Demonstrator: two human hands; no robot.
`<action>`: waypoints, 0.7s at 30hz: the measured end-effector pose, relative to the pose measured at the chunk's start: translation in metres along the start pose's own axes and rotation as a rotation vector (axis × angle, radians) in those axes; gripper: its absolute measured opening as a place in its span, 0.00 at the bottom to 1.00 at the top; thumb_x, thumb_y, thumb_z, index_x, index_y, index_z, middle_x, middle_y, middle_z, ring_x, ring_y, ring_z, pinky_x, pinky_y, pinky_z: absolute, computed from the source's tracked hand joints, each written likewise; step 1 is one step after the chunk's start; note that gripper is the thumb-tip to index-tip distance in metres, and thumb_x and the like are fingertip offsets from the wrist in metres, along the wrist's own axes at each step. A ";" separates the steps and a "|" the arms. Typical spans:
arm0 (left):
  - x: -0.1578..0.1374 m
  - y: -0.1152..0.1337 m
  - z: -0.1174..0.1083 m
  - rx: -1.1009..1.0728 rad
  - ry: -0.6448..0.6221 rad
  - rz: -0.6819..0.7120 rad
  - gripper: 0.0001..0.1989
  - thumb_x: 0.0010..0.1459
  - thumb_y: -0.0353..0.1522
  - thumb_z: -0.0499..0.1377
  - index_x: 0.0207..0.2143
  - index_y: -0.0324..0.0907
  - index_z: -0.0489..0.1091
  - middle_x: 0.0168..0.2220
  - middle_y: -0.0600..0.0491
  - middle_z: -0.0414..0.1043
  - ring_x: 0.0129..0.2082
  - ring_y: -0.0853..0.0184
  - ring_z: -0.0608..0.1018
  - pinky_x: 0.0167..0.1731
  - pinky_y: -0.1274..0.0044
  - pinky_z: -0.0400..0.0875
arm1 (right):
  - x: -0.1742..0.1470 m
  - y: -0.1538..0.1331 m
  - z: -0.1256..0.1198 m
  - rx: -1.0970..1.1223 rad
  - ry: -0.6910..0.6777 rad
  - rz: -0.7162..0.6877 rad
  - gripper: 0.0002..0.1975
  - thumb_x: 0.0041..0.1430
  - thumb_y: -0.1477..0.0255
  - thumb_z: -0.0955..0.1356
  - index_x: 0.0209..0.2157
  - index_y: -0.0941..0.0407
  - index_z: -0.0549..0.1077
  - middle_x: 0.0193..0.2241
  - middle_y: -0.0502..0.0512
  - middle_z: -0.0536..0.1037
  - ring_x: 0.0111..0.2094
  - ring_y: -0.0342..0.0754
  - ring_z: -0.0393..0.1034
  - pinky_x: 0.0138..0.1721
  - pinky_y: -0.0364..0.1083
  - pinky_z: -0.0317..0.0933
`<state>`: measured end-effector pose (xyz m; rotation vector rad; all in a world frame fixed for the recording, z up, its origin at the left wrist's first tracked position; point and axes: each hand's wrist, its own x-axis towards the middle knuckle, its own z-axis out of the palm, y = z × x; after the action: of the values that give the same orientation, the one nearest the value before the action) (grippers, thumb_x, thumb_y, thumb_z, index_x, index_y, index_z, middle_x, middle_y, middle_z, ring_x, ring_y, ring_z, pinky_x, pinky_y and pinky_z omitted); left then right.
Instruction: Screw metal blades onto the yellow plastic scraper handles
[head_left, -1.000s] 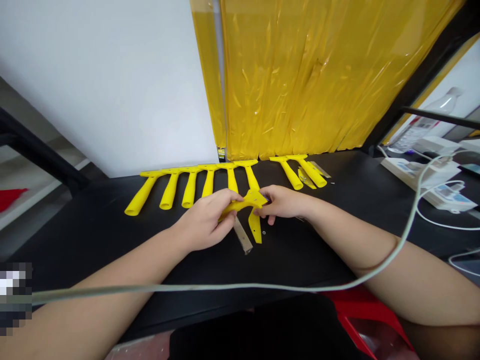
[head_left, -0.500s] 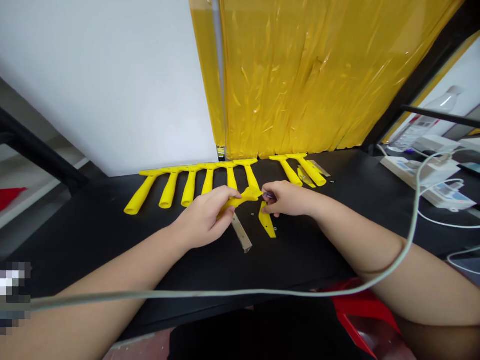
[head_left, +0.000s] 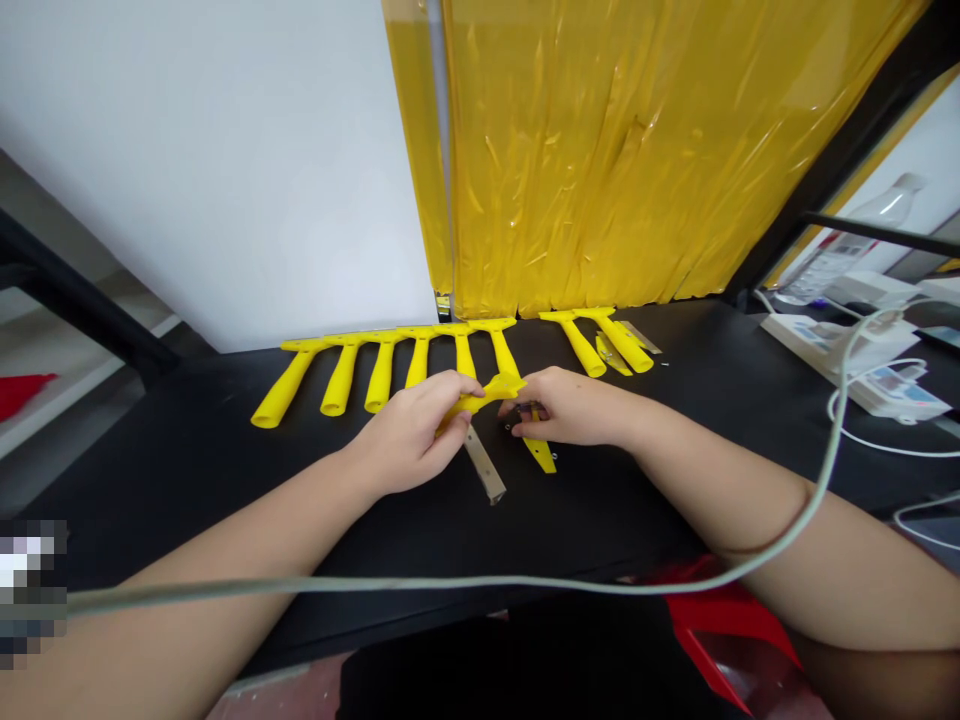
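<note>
My left hand [head_left: 420,430] is closed round a yellow T-shaped scraper handle [head_left: 504,386], with its wide head toward the right. Just right of that head, my right hand [head_left: 555,405] reaches down to the black table, its fingers bent and close together; a small dark thing shows among them, too hidden to name. Beside its fingertips lies a tiny nut [head_left: 507,428]. The right hand partly covers a flat yellow plate [head_left: 541,456], which has another small nut [head_left: 554,457] at its edge. A metal strip [head_left: 486,472] lies below the left hand.
Along the back of the black table [head_left: 187,470] lie several yellow scraper handles [head_left: 337,385]. Farther right are another metal strip [head_left: 641,336] and a yellow plate [head_left: 611,355]. A white cable [head_left: 480,582] crosses in front of my arms. Power strips [head_left: 855,360] stand at the right.
My right hand has moved down and slightly left, from the head of the held handle to the table by the nut, now covering more of the yellow plate. The left hand keeps its hold.
</note>
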<state>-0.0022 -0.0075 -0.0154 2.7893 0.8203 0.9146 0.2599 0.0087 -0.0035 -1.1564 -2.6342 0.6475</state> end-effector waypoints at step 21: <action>-0.001 0.001 0.000 0.001 -0.012 0.004 0.12 0.69 0.27 0.53 0.53 0.42 0.66 0.49 0.48 0.77 0.47 0.62 0.81 0.47 0.71 0.76 | -0.008 0.008 -0.017 -0.099 -0.150 0.140 0.03 0.59 0.74 0.70 0.33 0.55 0.79 0.31 0.50 0.81 0.30 0.45 0.71 0.32 0.43 0.57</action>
<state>-0.0026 -0.0085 -0.0154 2.7960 0.8137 0.8969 0.2766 0.0128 0.0080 -1.3817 -2.7561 0.6588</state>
